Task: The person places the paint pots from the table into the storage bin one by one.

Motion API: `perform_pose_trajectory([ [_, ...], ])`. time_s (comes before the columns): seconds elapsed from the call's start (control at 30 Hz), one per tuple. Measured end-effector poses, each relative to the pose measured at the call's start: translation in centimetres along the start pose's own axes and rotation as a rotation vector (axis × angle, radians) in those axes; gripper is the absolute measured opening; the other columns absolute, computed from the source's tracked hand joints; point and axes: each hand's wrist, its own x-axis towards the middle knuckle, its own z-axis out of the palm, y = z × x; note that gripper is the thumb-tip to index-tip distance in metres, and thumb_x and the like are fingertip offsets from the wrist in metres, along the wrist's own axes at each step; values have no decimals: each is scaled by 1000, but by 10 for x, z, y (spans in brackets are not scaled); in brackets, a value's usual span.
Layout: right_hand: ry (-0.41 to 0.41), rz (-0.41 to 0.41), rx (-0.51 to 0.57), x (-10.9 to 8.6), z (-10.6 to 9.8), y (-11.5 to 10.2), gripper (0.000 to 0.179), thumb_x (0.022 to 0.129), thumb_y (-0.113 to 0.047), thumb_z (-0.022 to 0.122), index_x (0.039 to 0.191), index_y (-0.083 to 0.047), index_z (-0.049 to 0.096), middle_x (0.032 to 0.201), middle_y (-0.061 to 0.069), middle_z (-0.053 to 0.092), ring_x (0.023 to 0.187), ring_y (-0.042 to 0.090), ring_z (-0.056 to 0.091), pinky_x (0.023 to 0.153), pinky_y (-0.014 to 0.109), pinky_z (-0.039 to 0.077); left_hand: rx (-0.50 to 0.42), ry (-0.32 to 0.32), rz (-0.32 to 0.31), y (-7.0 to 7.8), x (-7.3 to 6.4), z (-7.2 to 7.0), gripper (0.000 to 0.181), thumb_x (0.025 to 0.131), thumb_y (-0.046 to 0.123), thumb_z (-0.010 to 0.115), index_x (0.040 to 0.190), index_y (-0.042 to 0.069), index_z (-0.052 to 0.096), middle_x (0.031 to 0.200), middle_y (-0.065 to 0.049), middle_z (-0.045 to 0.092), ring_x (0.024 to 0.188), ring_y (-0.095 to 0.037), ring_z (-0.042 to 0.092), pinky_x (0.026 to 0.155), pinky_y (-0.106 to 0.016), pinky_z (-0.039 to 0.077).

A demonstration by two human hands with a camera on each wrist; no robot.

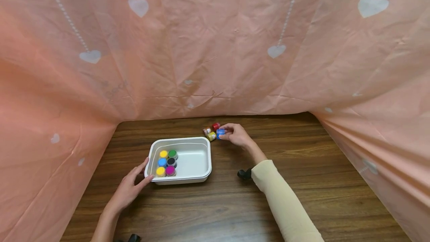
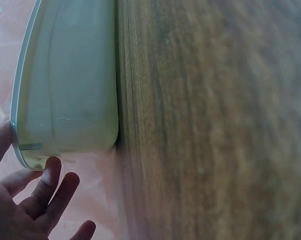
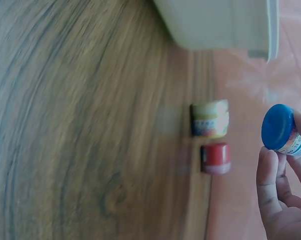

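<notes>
A white plastic tray (image 1: 198,177) stands on the wooden table with several small paint jars grouped at its left end, among them a magenta-lidded jar (image 1: 170,170) and a green-lidded jar (image 1: 173,154). At its near left corner my left hand (image 1: 129,188) touches the rim, thumb and fingers spread; the left wrist view shows fingertips against the tray's wall (image 2: 80,100). My right hand (image 1: 236,135) pinches a blue paint jar (image 3: 278,127) between thumb and fingers, behind the tray's right end. Beside it lie a yellow jar (image 1: 211,136), a red jar (image 1: 216,126) and an orange-brown jar (image 1: 206,131).
A peach-coloured cloth (image 1: 215,66) with white hearts hangs behind the table and along both sides. The brown wooden table (image 1: 319,160) extends to the right and in front of the tray. A black strap piece (image 1: 244,174) shows at my right wrist.
</notes>
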Motion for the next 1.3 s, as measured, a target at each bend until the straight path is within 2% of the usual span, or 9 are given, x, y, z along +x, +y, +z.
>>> perform_pose_trajectory([
  [0.23,-20,-52,2,-3,4,-16,38,93,-13,79,127,0,69,113,17,71,97,22,68,84,29,55,-5,-11,-19,0,0,0,74,103,46,63,164,17,32,153,-24,48,138,-41,47,111,-68,35],
  [0.5,-52,-128,-35,-6,11,-35,38,92,-11,79,127,-1,69,111,17,71,101,31,67,81,27,53,-8,-28,-45,-1,1,0,75,103,47,62,165,19,29,157,-25,44,142,-43,43,112,-70,33],
  [0.77,-72,-158,-4,-8,24,-50,38,92,-11,80,127,-3,68,110,14,69,92,18,66,79,26,54,-13,-46,-47,0,1,-1,76,104,48,60,166,20,26,161,-26,37,146,-47,36,113,-71,30],
  [1.0,-106,-179,-14,-7,39,-58,39,91,-12,81,126,-3,68,109,15,71,92,19,67,80,27,55,-18,-28,-37,0,1,0,76,103,48,62,165,20,28,159,-25,41,145,-44,39,113,-71,30],
  [1.17,-115,-190,-22,-5,52,-62,37,90,-11,81,124,-4,67,107,12,69,93,17,63,83,26,53,-21,-28,-36,-1,1,0,76,103,48,61,166,20,27,163,-25,36,149,-47,34,114,-72,27],
  [1.3,-129,-181,11,-3,63,-66,37,90,-9,81,123,-3,66,106,11,68,92,17,62,83,24,53,-23,-32,-44,-2,2,0,77,103,51,60,166,20,27,164,-25,34,150,-48,31,115,-72,26],
])
